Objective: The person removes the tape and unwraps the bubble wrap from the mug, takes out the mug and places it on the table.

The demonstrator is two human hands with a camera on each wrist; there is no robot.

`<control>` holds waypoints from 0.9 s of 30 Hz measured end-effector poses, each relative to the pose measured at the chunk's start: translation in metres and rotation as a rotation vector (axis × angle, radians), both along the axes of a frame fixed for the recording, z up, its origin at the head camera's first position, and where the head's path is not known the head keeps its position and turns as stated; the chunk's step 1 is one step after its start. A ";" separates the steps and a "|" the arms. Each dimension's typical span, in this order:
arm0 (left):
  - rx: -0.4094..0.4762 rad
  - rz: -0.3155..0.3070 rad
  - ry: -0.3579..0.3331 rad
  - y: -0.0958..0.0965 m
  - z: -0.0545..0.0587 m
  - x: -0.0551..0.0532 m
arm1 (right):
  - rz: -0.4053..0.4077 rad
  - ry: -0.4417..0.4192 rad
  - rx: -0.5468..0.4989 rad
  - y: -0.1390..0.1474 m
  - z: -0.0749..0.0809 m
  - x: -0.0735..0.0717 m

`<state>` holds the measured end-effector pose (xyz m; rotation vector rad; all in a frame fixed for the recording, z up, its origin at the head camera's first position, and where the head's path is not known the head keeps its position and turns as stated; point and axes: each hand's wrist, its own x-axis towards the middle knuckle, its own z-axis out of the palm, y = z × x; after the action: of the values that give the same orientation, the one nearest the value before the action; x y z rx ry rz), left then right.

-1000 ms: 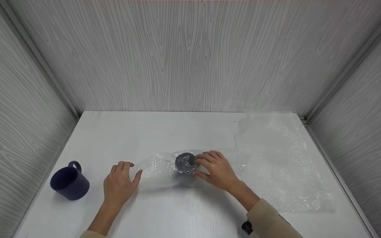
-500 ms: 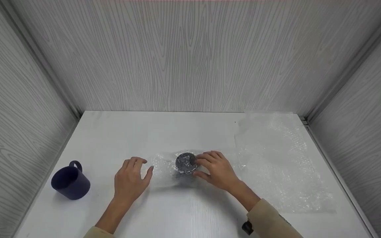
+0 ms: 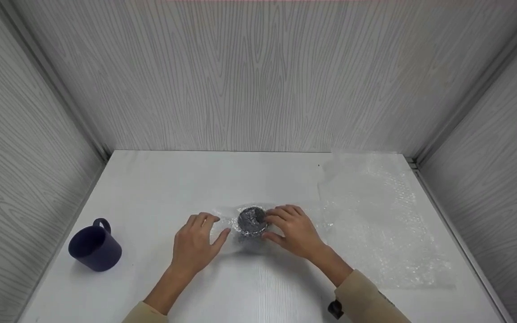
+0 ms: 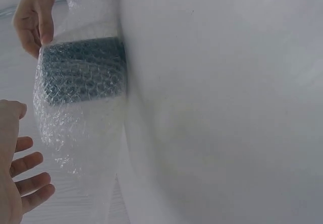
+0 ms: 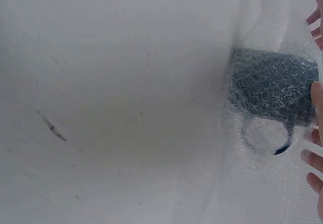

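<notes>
A dark mug [image 3: 250, 219] stands wrapped in clear bubble wrap [image 4: 60, 138] at the middle of the white table. Its loop handle [image 5: 289, 139] shows through the plastic in the right wrist view. My right hand [image 3: 295, 231] holds the wrapped mug at its rim, thumb on the near side and fingertips at the far side. To the left of the mug, my left hand [image 3: 194, 246] hovers over the loose end of the wrap, thumb and fingers spread and nothing between them. The left wrist view shows those fingers apart from the mug's side.
An unwrapped dark blue mug [image 3: 95, 248] stands at the left of the table, handle pointing away. A wide sheet of bubble wrap [image 3: 382, 224] covers the table's right part. Grey wood-grain panels [image 3: 258, 76] wall in the back and sides.
My left hand has moved right across the table, closer to the wrapped mug. The right hand has stayed in place, holding the mug's rim.
</notes>
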<state>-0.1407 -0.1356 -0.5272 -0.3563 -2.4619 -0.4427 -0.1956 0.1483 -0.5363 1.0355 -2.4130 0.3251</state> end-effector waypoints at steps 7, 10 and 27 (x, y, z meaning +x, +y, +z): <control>-0.021 -0.019 -0.023 0.011 -0.001 -0.003 | 0.011 0.039 -0.025 0.001 0.000 0.000; -0.039 -0.013 -0.033 0.014 -0.002 -0.005 | 0.006 0.040 -0.016 0.001 -0.001 0.000; -0.059 -0.006 -0.083 0.026 -0.005 -0.017 | -0.007 -0.008 -0.013 0.000 0.000 0.000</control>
<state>-0.1580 -0.1099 -0.5327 -0.3768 -2.5597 -0.3959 -0.1952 0.1483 -0.5360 1.0217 -2.4172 0.3430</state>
